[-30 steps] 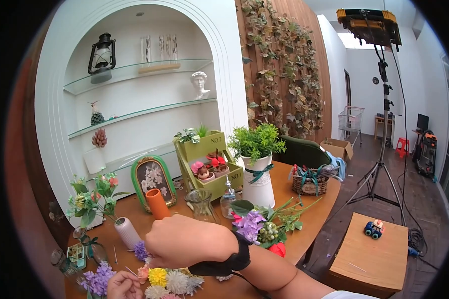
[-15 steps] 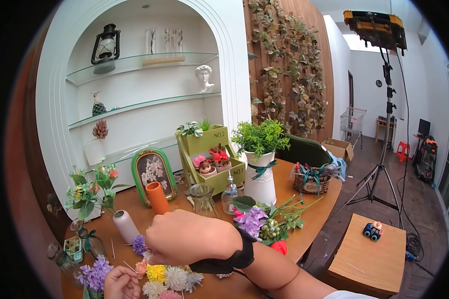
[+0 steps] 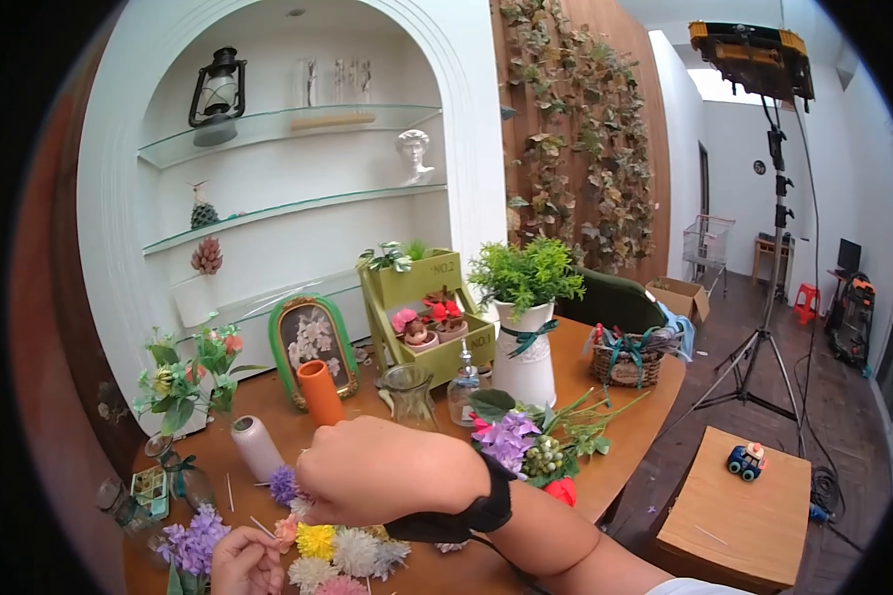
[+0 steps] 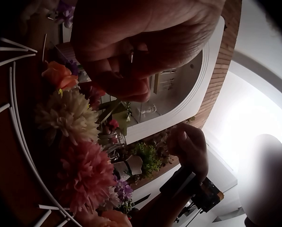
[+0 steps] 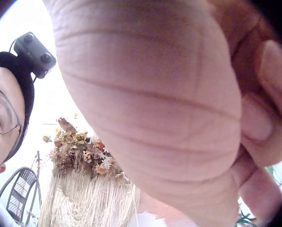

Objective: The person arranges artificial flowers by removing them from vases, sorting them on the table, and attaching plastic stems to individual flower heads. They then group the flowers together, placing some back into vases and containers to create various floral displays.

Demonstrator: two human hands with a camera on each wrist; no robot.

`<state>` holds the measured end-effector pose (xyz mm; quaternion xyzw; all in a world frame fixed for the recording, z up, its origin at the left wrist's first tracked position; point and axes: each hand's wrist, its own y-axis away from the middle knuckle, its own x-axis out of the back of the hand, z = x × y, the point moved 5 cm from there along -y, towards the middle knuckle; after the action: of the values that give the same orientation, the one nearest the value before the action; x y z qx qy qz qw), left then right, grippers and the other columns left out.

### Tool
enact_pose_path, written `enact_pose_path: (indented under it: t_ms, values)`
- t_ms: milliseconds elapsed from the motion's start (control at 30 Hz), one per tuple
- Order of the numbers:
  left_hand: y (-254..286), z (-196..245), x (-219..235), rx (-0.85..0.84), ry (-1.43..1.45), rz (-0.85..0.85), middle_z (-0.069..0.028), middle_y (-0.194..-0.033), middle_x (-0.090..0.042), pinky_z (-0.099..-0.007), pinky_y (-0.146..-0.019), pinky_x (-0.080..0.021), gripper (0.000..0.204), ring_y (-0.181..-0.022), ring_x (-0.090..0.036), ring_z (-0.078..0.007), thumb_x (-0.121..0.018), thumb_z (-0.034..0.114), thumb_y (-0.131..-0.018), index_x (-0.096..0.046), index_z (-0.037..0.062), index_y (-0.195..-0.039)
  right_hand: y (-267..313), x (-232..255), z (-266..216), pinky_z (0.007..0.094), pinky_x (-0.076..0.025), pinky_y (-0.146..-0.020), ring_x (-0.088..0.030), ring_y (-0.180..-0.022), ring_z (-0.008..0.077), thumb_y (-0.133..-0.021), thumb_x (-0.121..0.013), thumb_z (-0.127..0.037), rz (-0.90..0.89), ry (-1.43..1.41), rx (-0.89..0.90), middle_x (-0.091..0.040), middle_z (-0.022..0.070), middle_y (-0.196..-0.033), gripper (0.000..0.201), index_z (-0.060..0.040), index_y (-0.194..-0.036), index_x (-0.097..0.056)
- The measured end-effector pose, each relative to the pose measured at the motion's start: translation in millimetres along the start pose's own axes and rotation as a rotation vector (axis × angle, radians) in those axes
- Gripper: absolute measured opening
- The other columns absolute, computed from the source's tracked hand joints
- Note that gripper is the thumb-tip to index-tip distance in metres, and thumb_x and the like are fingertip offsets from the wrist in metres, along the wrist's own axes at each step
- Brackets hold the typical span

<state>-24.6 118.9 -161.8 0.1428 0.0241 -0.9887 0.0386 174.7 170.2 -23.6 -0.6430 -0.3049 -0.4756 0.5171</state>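
My left hand [image 3: 248, 563], low in the head view, pinches a thin white stick [image 3: 262, 527] between thumb and fingertips. Curled fingers show in my right hand [image 3: 392, 474], raised over the table just to the right; its fingertips are hidden from the head camera and nothing held shows. Below it lie loose artificial flower heads: a yellow flower [image 3: 316, 541], a white flower [image 3: 354, 551], a peach flower [image 3: 286, 534] and a purple flower [image 3: 283, 484]. A pink flower [image 4: 86, 177] fills part of the left wrist view. Beside the left hand is a lilac flower cluster [image 3: 196, 541].
Behind the hands stand an orange cylinder [image 3: 319, 393], a glass vase [image 3: 408, 397], a pink-white vase [image 3: 256, 448] and a white pitcher [image 3: 525, 367] with greenery. Flower stems [image 3: 526, 446] lie right of centre. Glass bottles [image 3: 189, 483] stand at left.
The head view has shifted slightly, so the scene sits a little differently in frame. Both hands keep nearly the same pose, the left still pinching the stick.
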Motion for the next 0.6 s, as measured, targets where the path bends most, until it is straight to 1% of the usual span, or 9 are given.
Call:
enact_pose_path:
  t_ms: [67,100,133,233,333,400,467,533,600]
  values:
    - [0,1,-4,0.003,-0.001,-0.031,-0.0044,-0.08,-0.06,-0.0177,-0.049,-0.042,0.012,-0.056,-0.052,-0.0083,-0.047,0.005,-0.097,-0.058,0.002,-0.096,2,3,0,0.0449,-0.053,-0.062,-0.063,-0.067,0.0397,-0.08,-0.067,-0.026,0.001,-0.008,-0.031,-0.062,0.0201,-0.065,0.028,0.0014,-0.074,-0.065]
    - [-3,-1,2,-0.024,0.003,0.049,-0.0056,-0.066,-0.056,-0.0244,-0.04,-0.039,0.011,-0.046,-0.052,-0.0138,-0.053,0.007,-0.092,-0.057,-0.0002,-0.084,2,2,0,0.0455,-0.053,-0.063,-0.063,-0.068,0.0401,-0.081,-0.067,-0.027,-0.009,0.008,-0.04,-0.062,0.02,-0.066,0.028,0.001,-0.076,-0.065]
    - [-5,-5,9,-0.037,-0.004,0.009,-0.0077,-0.073,-0.059,-0.0256,-0.042,-0.042,0.007,-0.049,-0.054,-0.0163,-0.049,0.003,-0.09,-0.056,-0.0003,-0.09,1,2,1,0.0454,-0.052,-0.062,-0.063,-0.067,0.0398,-0.083,-0.067,-0.028,-0.005,0.024,-0.034,-0.062,0.0197,-0.065,0.029,0.0007,-0.077,-0.064]
    - [-1,0,6,-0.022,0.013,0.053,-0.0076,-0.071,-0.058,-0.0252,-0.043,-0.042,0.009,-0.049,-0.055,-0.016,-0.048,0.002,-0.09,-0.057,-0.0003,-0.089,-2,7,-5,0.0455,-0.052,-0.062,-0.063,-0.066,0.0397,-0.083,-0.067,-0.028,-0.017,0.007,-0.025,-0.061,0.0194,-0.065,0.03,0.0005,-0.075,-0.063]
    - [-2,-1,3,-0.014,0.066,0.035,-0.0074,-0.072,-0.059,-0.0255,-0.043,-0.043,0.009,-0.049,-0.055,-0.0161,-0.048,0.001,-0.09,-0.057,-0.0001,-0.089,-2,6,-5,0.0454,-0.052,-0.06,-0.063,-0.065,0.0395,-0.083,-0.067,-0.028,-0.027,0.034,-0.051,-0.061,0.0188,-0.064,0.03,0.0001,-0.075,-0.063]
    - [-2,-1,6,-0.024,0.021,0.038,-0.0075,-0.072,-0.059,-0.0253,-0.043,-0.043,0.009,-0.048,-0.055,-0.0162,-0.048,0.0,-0.09,-0.057,-0.0002,-0.088,-1,3,-7,0.045,-0.052,-0.06,-0.063,-0.065,0.0393,-0.083,-0.067,-0.028,0.015,0.033,0.0,-0.061,0.0185,-0.064,0.029,-0.0002,-0.075,-0.063]
    - [-5,-6,11,-0.036,0.043,0.05,-0.0078,-0.071,-0.058,-0.025,-0.04,-0.042,0.011,-0.047,-0.054,-0.0165,-0.047,-0.001,-0.088,-0.057,-0.0007,-0.088,-2,1,-8,0.0455,-0.052,-0.06,-0.063,-0.065,0.0394,-0.083,-0.067,-0.029,0.021,0.055,0.02,-0.061,0.0194,-0.064,0.032,0.0014,-0.073,-0.063]
    - [4,2,-1,-0.002,-0.006,-0.035,-0.0045,-0.081,-0.061,-0.0177,-0.049,-0.042,0.012,-0.056,-0.053,-0.0086,-0.047,0.005,-0.097,-0.058,0.0018,-0.096,-3,0,-10,0.0458,-0.052,-0.06,-0.063,-0.065,0.0392,-0.083,-0.067,-0.031,0.037,0.057,0.038,-0.061,0.0195,-0.063,0.036,0.0027,-0.073,-0.063]
    - [3,1,-1,-0.002,-0.023,-0.041,-0.0045,-0.081,-0.061,-0.0177,-0.048,-0.042,0.012,-0.055,-0.053,-0.0086,-0.047,0.005,-0.097,-0.058,0.0016,-0.096,-3,-1,-9,0.0457,-0.052,-0.06,-0.063,-0.065,0.039,-0.083,-0.067,-0.032,0.033,0.062,0.029,-0.061,0.0194,-0.063,0.036,0.003,-0.073,-0.062]
